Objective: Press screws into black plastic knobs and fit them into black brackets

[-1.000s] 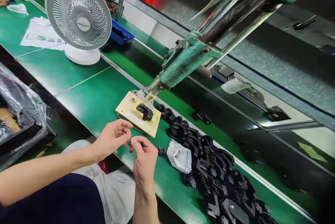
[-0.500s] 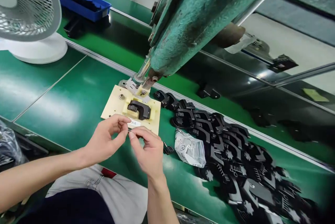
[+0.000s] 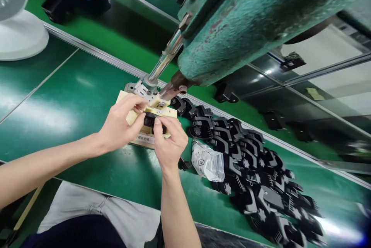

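L hand [image 3: 121, 119] and R hand [image 3: 171, 140] had moved from before the cream fixture [image 3: 172, 113] to the black part [image 3: 150, 119] set in it, fingers bent (couldn't tell if gripping a tiny pc.), so work was now there.

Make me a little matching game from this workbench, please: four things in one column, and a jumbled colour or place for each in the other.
Things:
1. Flat board
2. Large machine
3. Printed plastic bag
4. Fan base

Colours and places:
A. Lying against the heap of black parts
B. White, at the left edge of the picture
C. Green with worn patches, slanting in from the upper right
D. Pale yellow, partly hidden by the left hand and the right hand

Right pairs: 1-D, 2-C, 3-A, 4-B
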The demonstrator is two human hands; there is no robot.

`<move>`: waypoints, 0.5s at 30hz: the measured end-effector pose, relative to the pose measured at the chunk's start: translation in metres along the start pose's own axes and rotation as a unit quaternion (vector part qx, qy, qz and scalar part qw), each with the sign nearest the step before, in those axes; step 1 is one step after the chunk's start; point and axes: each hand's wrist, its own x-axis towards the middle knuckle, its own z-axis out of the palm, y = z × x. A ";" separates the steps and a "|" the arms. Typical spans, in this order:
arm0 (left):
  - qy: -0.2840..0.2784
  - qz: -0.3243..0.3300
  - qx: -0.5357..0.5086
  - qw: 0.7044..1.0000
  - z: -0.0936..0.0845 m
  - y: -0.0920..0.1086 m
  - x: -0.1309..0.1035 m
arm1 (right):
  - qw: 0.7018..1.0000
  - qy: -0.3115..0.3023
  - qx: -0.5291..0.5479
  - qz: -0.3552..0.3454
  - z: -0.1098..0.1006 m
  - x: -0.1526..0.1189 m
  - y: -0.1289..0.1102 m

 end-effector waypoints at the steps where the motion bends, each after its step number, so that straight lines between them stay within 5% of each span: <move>1: 0.005 0.002 -0.001 1.000 0.001 -0.005 0.003 | 1.000 0.011 -0.011 0.001 0.004 0.000 0.002; 15: -0.032 0.016 -0.041 0.999 0.014 -0.023 0.015 | 0.991 0.118 -0.063 0.017 0.037 -0.001 -0.004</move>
